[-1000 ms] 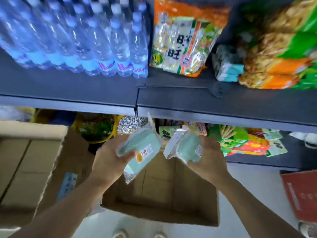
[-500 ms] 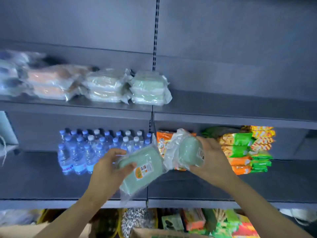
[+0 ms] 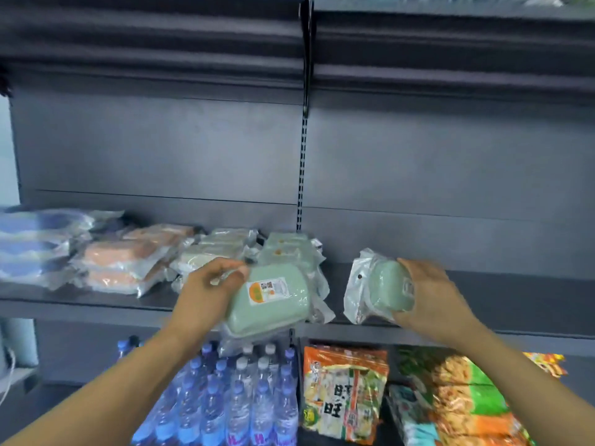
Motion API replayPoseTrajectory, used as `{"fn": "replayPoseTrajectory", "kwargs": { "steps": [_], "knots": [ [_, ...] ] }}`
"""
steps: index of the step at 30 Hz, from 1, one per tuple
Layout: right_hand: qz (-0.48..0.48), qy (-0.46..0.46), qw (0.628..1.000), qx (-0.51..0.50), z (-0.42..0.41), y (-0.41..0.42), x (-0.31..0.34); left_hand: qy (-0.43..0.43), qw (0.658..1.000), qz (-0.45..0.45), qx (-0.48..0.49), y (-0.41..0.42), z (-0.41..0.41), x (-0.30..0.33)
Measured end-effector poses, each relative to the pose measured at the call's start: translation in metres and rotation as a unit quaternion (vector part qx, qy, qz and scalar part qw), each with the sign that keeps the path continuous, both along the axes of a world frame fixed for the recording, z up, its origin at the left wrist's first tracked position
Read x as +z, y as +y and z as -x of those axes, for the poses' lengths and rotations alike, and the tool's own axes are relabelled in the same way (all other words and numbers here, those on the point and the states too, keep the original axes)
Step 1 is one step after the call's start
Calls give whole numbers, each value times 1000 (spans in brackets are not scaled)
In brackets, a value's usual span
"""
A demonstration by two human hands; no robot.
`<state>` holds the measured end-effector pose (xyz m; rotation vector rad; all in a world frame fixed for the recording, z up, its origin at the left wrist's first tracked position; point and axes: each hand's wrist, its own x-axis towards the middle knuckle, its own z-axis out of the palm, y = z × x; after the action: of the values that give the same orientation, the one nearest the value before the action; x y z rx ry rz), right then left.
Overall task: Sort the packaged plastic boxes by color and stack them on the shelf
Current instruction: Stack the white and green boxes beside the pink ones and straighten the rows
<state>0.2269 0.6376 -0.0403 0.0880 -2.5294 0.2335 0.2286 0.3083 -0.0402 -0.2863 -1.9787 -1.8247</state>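
2 green boxes in hand | L hand [image 3: 206, 294] grips box [image 3: 267, 304], R hand [image 3: 431, 300] grips 2nd box [image 3: 383, 291] | raised to shelf [image 3: 483, 300], likely for green stack [image 3: 286, 255]

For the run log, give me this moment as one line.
left hand: holds green box | right hand: holds second green box | position: at shelf, by green stack | placed: not yet
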Motion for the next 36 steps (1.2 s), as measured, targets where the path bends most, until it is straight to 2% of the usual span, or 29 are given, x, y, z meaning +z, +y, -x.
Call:
{"fn": "replayPoseTrajectory", "kwargs": {
  "steps": [5, 11, 17, 23, 26, 30, 32, 34, 36],
  "knots": [
    [-38, -36, 998, 23, 32, 13, 16, -22, 999, -46, 0, 10, 48, 38],
    [-67, -64, 995, 38, 66, 21, 16, -54, 998, -40, -19, 32, 115, 73],
    [-61, -80, 994, 50, 86, 19, 10, -98, 989, -84, -77, 49, 198, 90],
    [-57, -89, 993, 48, 109, 11, 8, -170, 980, -53, -84, 53, 270, 84],
    [-59, -84, 994, 46, 116, 6, 9, -178, 981, 2, -74, 55, 296, 75],
    [-69, -82, 994, 33, 120, 4, 9, -119, 975, 187, -3, 55, 316, 60],
    [-66, -81, 994, 30, 119, 5, 8, -84, 962, 259, 22, 52, 317, 58],
    [-56, -81, 995, 30, 116, 7, 9, -20, 948, 318, -5, 48, 307, 63],
    [-44, -76, 996, 30, 112, 8, 12, 19, 903, 426, -58, 46, 298, 69]
  ]
}}
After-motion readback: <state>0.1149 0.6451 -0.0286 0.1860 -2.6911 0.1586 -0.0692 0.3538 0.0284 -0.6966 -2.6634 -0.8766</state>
